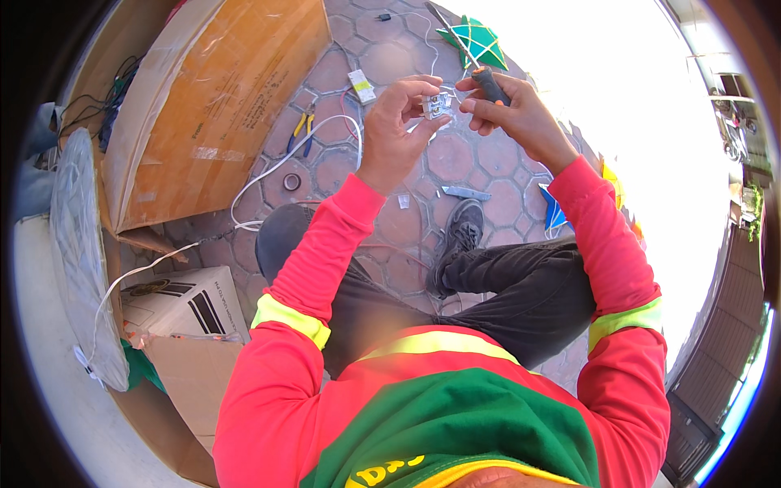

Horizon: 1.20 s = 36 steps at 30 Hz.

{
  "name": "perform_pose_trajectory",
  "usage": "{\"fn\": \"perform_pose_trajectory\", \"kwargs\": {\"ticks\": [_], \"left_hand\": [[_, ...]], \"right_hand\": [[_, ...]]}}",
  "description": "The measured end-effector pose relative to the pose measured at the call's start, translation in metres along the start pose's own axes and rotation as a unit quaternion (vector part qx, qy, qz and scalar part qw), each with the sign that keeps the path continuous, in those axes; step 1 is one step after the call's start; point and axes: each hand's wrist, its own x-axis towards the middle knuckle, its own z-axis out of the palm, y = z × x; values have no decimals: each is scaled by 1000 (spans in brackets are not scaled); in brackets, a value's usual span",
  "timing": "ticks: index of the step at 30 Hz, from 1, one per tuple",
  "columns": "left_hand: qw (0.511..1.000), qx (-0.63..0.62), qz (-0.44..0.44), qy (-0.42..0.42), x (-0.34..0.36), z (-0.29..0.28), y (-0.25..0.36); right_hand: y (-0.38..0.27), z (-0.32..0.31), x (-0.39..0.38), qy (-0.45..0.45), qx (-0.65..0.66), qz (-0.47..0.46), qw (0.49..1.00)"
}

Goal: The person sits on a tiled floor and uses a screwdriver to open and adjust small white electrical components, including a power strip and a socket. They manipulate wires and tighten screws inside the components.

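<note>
My left hand (394, 134) pinches a small white electrical fitting with metal terminals (437, 105), looking like an outlet, between thumb and fingers. Beside it, my right hand (525, 122) grips a screwdriver (490, 84) by its dark handle with orange ends. Its long shaft points up and away from the fitting, past a green star-shaped decoration (480, 41). A white cable (325, 122) loops over the paving near my left wrist; whether it joins the fitting is hidden.
Yellow-and-blue pliers (301, 134), a dark tape roll (291, 181) and a small white-and-yellow pack (361, 85) lie left of my hands. A utility knife (466, 193) rests near my shoe (464, 228). Cardboard boxes (211, 106) stand at left; a blue decoration (553, 210) lies right.
</note>
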Motion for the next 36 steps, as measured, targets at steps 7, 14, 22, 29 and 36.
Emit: {"fn": "perform_pose_trajectory", "kwargs": {"ticks": [7, 14, 22, 29, 36], "left_hand": [[996, -59, -19, 65, 16, -34, -5], [989, -114, -26, 96, 19, -45, -8], [993, -51, 10, 104, 20, -45, -10], [994, -23, 21, 100, 19, -46, -11], [996, 29, 6, 84, 17, -47, -8]], "right_hand": [[-25, -26, -13, 67, -313, -202, 926], [-39, -23, -23, 40, -395, -228, 889], [-36, -17, -18, 23, -374, -292, 880], [-37, -11, -18, 75, -368, -309, 873], [-44, -7, -21, 123, -446, -331, 822]]}}
